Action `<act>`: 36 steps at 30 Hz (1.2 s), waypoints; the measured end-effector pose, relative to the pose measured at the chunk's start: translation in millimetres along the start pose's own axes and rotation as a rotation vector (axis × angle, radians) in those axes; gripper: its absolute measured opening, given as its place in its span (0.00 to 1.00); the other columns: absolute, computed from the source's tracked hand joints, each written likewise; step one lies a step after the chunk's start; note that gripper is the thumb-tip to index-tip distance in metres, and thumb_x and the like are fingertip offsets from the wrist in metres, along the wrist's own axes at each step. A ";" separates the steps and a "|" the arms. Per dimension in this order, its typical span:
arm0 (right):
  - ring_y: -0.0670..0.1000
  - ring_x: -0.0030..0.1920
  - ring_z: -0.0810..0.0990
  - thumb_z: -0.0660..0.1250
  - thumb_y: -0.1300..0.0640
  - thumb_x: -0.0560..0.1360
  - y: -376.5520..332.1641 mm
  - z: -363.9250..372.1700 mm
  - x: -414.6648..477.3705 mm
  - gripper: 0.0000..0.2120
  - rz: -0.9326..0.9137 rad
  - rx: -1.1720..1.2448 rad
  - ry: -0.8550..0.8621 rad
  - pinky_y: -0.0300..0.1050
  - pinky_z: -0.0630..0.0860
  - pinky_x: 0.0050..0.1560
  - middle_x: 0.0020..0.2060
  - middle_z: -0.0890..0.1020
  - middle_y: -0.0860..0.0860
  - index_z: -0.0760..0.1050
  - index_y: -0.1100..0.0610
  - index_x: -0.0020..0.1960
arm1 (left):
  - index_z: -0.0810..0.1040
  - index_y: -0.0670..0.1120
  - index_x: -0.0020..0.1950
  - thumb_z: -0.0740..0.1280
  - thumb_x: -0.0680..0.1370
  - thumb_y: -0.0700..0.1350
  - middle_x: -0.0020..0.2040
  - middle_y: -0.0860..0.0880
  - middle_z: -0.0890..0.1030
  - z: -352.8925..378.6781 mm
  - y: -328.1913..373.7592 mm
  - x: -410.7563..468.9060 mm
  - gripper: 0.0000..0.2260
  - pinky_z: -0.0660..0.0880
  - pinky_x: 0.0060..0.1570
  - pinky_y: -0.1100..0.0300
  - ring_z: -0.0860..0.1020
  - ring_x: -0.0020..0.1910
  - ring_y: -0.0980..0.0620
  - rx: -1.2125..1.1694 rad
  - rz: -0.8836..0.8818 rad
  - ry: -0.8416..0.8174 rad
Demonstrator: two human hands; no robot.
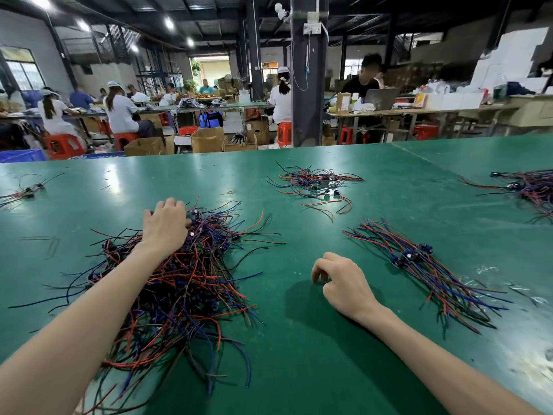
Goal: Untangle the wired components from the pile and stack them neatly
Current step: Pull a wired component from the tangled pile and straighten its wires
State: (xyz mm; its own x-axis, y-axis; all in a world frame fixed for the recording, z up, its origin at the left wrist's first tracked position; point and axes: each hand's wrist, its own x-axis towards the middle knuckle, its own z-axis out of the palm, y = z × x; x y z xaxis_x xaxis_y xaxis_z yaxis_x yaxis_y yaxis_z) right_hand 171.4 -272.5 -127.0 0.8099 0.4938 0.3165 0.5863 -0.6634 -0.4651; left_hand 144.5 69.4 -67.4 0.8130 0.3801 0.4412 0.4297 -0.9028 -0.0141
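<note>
A large tangled pile of red, blue and black wired components (191, 283) lies on the green table (314, 339) in front of me, to the left. My left hand (166, 224) rests palm down on the far part of that pile, fingers curled into the wires. To the right, a neat stack of wired components (419, 265) lies with its wires aligned diagonally. My right hand (341, 280) hovers over bare table between pile and stack, fingers loosely curled, holding nothing.
A smaller loose cluster of wired parts (317, 184) lies farther back. More wires sit at the right edge (529, 190) and far left (27, 191). A small ring (230, 192) lies on the table. People work at benches beyond the far edge.
</note>
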 end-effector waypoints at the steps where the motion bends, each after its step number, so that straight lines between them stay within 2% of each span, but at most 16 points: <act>1: 0.55 0.39 0.73 0.58 0.72 0.61 0.0 -0.2 0.2 0.16 0.002 0.004 0.003 0.46 0.70 0.39 0.36 0.73 0.49 0.78 0.56 0.39 | 0.74 0.39 0.56 0.60 0.80 0.44 0.57 0.41 0.75 -4.5 0.6 2.4 0.10 0.67 0.59 0.44 0.71 0.59 0.41 -0.082 -0.032 0.055; 3: 0.55 0.39 0.73 0.58 0.72 0.61 0.3 -0.2 0.4 0.16 0.002 0.008 0.007 0.45 0.69 0.38 0.36 0.73 0.48 0.78 0.56 0.40 | 0.74 0.37 0.56 0.59 0.81 0.44 0.55 0.39 0.76 -18.5 2.8 6.4 0.11 0.69 0.57 0.45 0.72 0.56 0.41 -0.333 -0.131 0.180; 7: 0.55 0.40 0.73 0.57 0.73 0.60 0.7 0.1 -0.2 0.17 0.002 0.023 0.017 0.45 0.68 0.38 0.36 0.73 0.48 0.78 0.56 0.40 | 0.73 0.40 0.54 0.59 0.82 0.44 0.51 0.41 0.79 -55.0 9.9 6.8 0.08 0.70 0.46 0.56 0.73 0.46 0.48 -0.851 -0.239 0.375; 11: 0.55 0.39 0.73 0.57 0.73 0.60 -0.4 1.2 -0.8 0.18 -0.026 0.035 0.031 0.46 0.70 0.39 0.36 0.74 0.49 0.78 0.56 0.40 | 0.70 0.47 0.47 0.57 0.82 0.42 0.42 0.48 0.79 -93.1 33.0 -8.3 0.05 0.75 0.52 0.54 0.77 0.43 0.51 -1.325 -0.217 0.450; 13: 0.55 0.39 0.74 0.57 0.73 0.60 0.1 2.1 -1.5 0.18 -0.058 0.045 0.044 0.47 0.71 0.39 0.36 0.74 0.49 0.78 0.56 0.40 | 0.70 0.46 0.46 0.57 0.82 0.41 0.39 0.47 0.78 -106.1 49.8 -20.8 0.06 0.78 0.48 0.55 0.78 0.39 0.51 -1.580 -0.221 0.361; 15: 0.54 0.37 0.73 0.57 0.74 0.62 1.4 3.0 -1.8 0.18 -0.088 0.084 0.068 0.47 0.71 0.39 0.35 0.74 0.49 0.79 0.57 0.40 | 0.71 0.44 0.47 0.56 0.83 0.41 0.39 0.46 0.78 -111.1 69.9 -36.1 0.07 0.80 0.43 0.57 0.78 0.37 0.51 -1.809 -0.250 0.192; 18: 0.44 0.33 0.70 0.58 0.75 0.66 1.4 2.5 -1.1 0.17 -0.087 0.223 0.122 0.40 0.68 0.38 0.36 0.75 0.49 0.79 0.57 0.41 | 0.72 0.41 0.47 0.56 0.83 0.41 0.38 0.47 0.77 -102.2 103.7 -62.0 0.09 0.78 0.34 0.62 0.76 0.31 0.54 -2.070 -0.365 -0.103; 21: 0.41 0.31 0.69 0.62 0.74 0.71 -1.6 -0.8 -1.0 0.15 -0.041 0.472 0.136 0.32 0.65 0.37 0.38 0.77 0.51 0.78 0.57 0.47 | 0.73 0.39 0.48 0.55 0.82 0.40 0.36 0.47 0.77 -77.5 138.6 -91.2 0.09 0.74 0.26 0.65 0.73 0.25 0.56 -2.120 -0.445 -0.391; 25: 0.48 0.31 0.69 0.69 0.66 0.74 -8.9 -4.5 -1.4 0.14 -0.079 0.700 0.064 0.38 0.69 0.36 0.39 0.77 0.48 0.76 0.50 0.54 | 0.72 0.37 0.49 0.57 0.82 0.39 0.38 0.45 0.79 -42.4 159.6 -122.0 0.08 0.67 0.21 0.69 0.71 0.25 0.57 -2.071 -0.518 -0.644; 30: 0.44 0.31 0.68 0.71 0.67 0.72 -17.4 -1.6 -5.8 0.18 -0.123 0.784 -0.027 0.35 0.69 0.36 0.38 0.79 0.44 0.78 0.47 0.54 | 0.72 0.37 0.48 0.56 0.82 0.40 0.35 0.47 0.77 -30.8 153.6 -130.3 0.09 0.61 0.17 0.70 0.68 0.24 0.58 -2.052 -0.499 -0.747; 33: 0.46 0.31 0.71 0.71 0.65 0.72 -19.9 -3.5 -4.4 0.11 -0.064 0.910 -0.017 0.38 0.72 0.35 0.37 0.81 0.46 0.81 0.51 0.50 | 0.74 0.38 0.49 0.56 0.82 0.41 0.34 0.48 0.78 -32.0 150.2 -130.2 0.10 0.59 0.16 0.70 0.66 0.23 0.59 -2.015 -0.457 -0.756; 36: 0.45 0.28 0.73 0.68 0.64 0.74 -19.6 -8.0 -0.5 0.05 0.054 1.089 0.048 0.36 0.72 0.31 0.33 0.82 0.49 0.82 0.57 0.45 | 0.75 0.38 0.50 0.57 0.82 0.43 0.35 0.48 0.78 -31.4 150.4 -132.7 0.11 0.58 0.16 0.71 0.65 0.22 0.59 -1.939 -0.415 -0.790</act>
State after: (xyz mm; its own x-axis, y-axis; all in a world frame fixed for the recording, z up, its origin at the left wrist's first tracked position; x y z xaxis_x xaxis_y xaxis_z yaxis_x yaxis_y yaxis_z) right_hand 159.6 -264.2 -111.5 0.8477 0.4408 0.2951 0.2374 0.1822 -0.9542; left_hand 88.9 -123.2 -99.9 0.9755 0.0782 -0.2055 0.1549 0.4189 0.8947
